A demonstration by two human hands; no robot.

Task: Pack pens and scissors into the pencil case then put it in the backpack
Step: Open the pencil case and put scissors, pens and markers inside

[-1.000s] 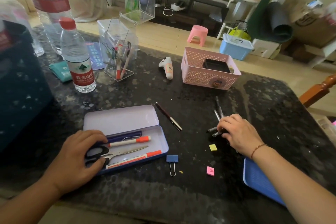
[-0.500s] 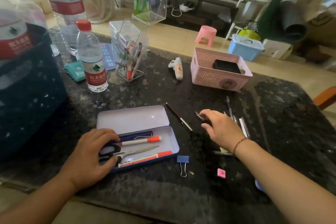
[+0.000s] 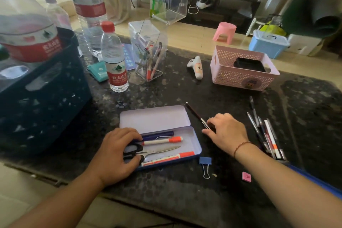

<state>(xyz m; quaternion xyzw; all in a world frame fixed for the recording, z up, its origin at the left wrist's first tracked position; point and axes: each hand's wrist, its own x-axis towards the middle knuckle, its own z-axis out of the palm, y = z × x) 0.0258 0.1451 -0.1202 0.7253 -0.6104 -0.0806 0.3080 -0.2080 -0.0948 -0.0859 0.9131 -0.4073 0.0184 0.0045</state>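
The open blue pencil case lies on the dark stone table with its lid flipped back. Inside are black-handled scissors, two orange-capped markers and a dark blue pen. My left hand grips the case's left end, fingers over the scissors' handles. My right hand is just right of the case and pinches the near, silver end of a dark pen lying on the table. Several loose pens lie further right. A dark blue bag stands at the left.
A blue binder clip and a pink eraser lie near the front edge. Behind stand a water bottle, a clear pen holder, a white toy and a pink basket. A blue tray sits under my right forearm.
My right hand has left the pile of loose pens and moved left to the dark pen beside the case. My left hand has stayed on the case.
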